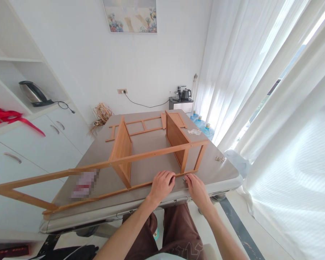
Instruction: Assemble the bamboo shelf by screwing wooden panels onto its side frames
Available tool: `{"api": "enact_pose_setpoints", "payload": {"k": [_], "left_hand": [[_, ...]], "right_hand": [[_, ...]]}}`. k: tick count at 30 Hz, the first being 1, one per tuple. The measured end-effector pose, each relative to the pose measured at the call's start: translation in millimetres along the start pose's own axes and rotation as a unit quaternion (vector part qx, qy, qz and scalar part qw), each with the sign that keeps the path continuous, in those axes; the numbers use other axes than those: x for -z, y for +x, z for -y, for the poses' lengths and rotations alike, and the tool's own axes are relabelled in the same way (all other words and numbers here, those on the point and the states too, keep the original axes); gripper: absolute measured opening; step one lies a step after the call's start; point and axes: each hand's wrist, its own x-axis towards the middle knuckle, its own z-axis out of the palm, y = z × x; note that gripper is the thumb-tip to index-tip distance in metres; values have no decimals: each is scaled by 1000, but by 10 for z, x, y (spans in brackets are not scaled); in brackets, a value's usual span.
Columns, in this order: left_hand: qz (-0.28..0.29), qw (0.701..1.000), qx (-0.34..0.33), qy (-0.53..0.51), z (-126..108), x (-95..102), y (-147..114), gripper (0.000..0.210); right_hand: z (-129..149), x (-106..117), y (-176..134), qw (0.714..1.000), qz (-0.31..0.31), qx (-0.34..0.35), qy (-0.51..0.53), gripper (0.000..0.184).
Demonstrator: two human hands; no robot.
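A wooden shelf frame [151, 154] lies on its side across the grey table [148, 133], with two panels standing between its long rails. My left hand [162, 185] is closed over the near lower rail [142, 185], right of the middle. Close by on the right, my right hand [197, 187] pinches a small, thin metal tool [184, 179] by the same rail, near its right end. Its exact shape is too small to make out, and my fingers partly cover it.
Several screws [220, 159] lie on the table's right side, and a crumpled plastic bag [194, 132] lies behind them. A ladder-like wooden piece [144, 125] rests at the back. A blurred sheet [83, 184] is at left. Blue water bottles [207, 130] stand beyond the table.
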Motion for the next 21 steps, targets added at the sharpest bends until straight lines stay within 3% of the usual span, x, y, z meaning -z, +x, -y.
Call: {"api": "enact_pose_setpoints", "payload": {"k": [10, 21], "left_hand": [[7, 1000, 4, -5, 10, 25, -10, 14], [12, 1000, 3, -4, 25, 27, -14, 16]], "right_hand": [[45, -42, 5, 999, -28, 3, -34, 35], [72, -12, 7, 1000, 10, 27, -10, 34]]}}
